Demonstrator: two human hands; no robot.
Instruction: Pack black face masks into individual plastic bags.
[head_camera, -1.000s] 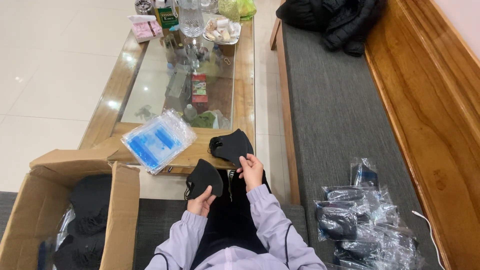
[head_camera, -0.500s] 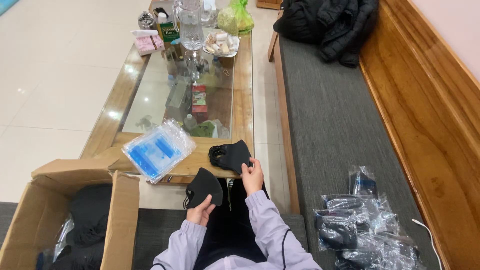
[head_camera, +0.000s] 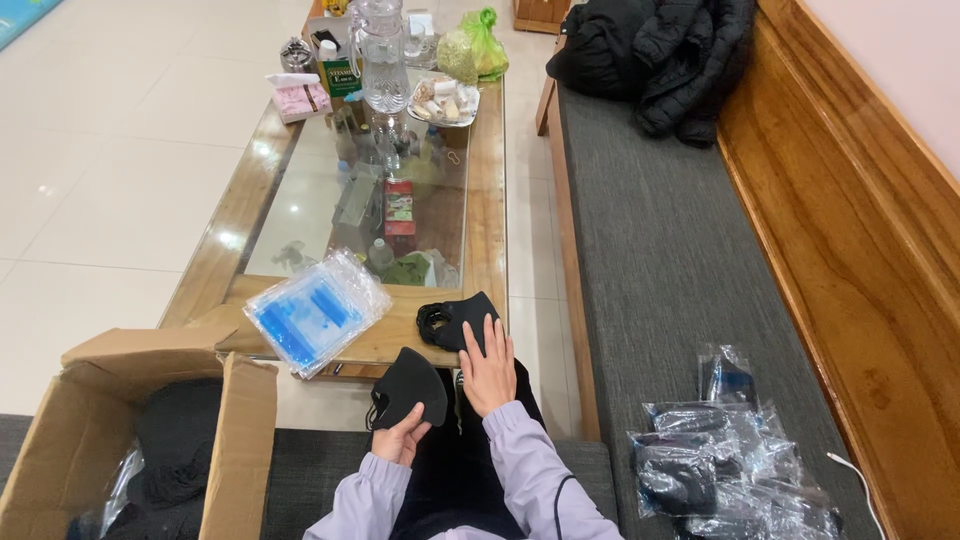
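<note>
Holding a black mask as before – left hand gripping, right hand now flat, open on the table's mask.

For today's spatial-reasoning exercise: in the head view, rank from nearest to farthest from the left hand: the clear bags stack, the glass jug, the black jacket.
From the left hand:
1. Clear bags stack, on the table's near corner, just above-left.
2. Glass jug, at the table's far end.
3. Black jacket, on the bench's far end, up right.

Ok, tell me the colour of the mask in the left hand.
Black mask, held by the left hand; head view.
</note>
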